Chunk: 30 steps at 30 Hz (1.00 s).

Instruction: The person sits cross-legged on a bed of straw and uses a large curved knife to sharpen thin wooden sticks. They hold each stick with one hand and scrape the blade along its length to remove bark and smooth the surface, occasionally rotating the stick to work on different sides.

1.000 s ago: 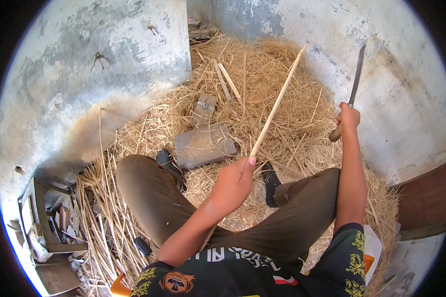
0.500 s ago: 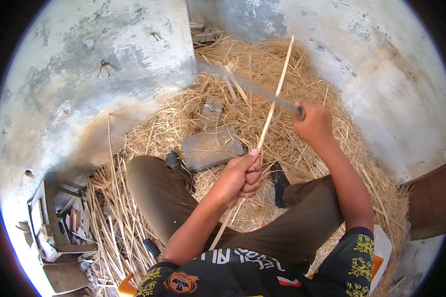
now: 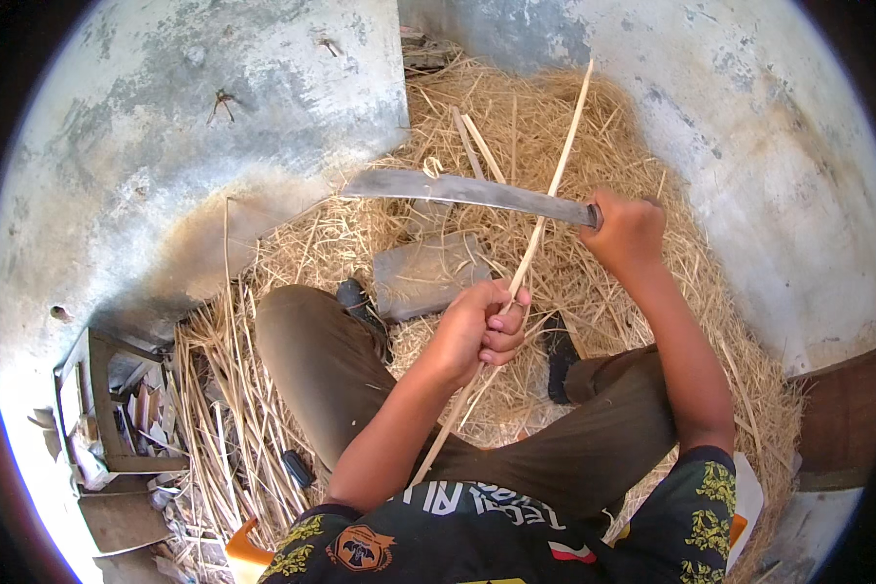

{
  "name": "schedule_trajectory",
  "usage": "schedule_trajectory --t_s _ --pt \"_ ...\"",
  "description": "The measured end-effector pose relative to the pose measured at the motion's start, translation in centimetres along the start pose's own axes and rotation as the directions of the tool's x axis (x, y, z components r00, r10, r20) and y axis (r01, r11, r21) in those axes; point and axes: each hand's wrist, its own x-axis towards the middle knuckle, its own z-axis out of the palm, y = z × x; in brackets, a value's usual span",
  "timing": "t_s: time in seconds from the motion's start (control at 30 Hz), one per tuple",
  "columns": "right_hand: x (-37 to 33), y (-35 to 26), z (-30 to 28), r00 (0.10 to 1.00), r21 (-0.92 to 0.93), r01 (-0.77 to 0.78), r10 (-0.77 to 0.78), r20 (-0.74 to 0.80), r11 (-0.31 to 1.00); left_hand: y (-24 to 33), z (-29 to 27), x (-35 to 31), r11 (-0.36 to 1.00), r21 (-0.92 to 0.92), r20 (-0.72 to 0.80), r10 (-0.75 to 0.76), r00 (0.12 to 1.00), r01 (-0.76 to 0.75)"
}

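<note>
My left hand (image 3: 484, 326) is closed round a long, pale strip of split bamboo (image 3: 558, 175). The strip slants from beside my body up to the far right, its upper end free in the air. In my right hand (image 3: 629, 232) is the dark handle of a machete (image 3: 467, 189). Its long grey blade points left and crosses the strip above my left hand, appearing to touch it. A small curled shaving (image 3: 432, 167) sits at the blade's upper edge.
Shavings (image 3: 545, 107) cover the floor round my legs. A flat grey block (image 3: 430, 275) lies between my feet. Many bamboo strips (image 3: 226, 409) lie at the left, near a wooden frame (image 3: 107, 409) and a small black object (image 3: 297, 468). Walls (image 3: 214, 117) close in on both sides.
The machete has turned from slanting up-left to nearly level, and its blade has come lower at the tip. My left hand and the strip have shifted slightly to the right.
</note>
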Motion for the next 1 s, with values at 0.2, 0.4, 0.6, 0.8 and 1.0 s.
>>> schedule_trajectory --t_s 0.2,0.4,0.6,0.8,1.0 --pt "0.9 1.7 -0.6 0.961 -0.104 -0.208 0.223 0.165 0.973 -1.0 0.2 0.3 0.985 0.17 -0.028 -0.031 0.999 0.036" --pt "-0.8 -1.9 -0.3 0.938 -0.085 -0.092 0.115 0.328 0.992 -2.1 0.4 0.7 0.934 0.352 -0.178 0.135 0.975 -0.065" --pt "1.8 1.4 0.6 0.872 -0.175 -0.276 0.322 0.369 0.945 -3.9 0.0 2.2 0.648 0.746 -0.167 0.405 0.899 -0.154" --pt "-1.1 0.2 1.9 0.942 -0.081 -0.019 0.045 0.333 0.997 -3.6 -1.2 1.8 0.343 0.927 -0.114 0.64 0.76 -0.149" --pt "-0.1 -0.3 0.5 0.963 -0.137 -0.057 0.091 0.254 0.989 -2.5 -1.5 1.5 0.563 0.815 -0.213 0.511 0.833 -0.137"
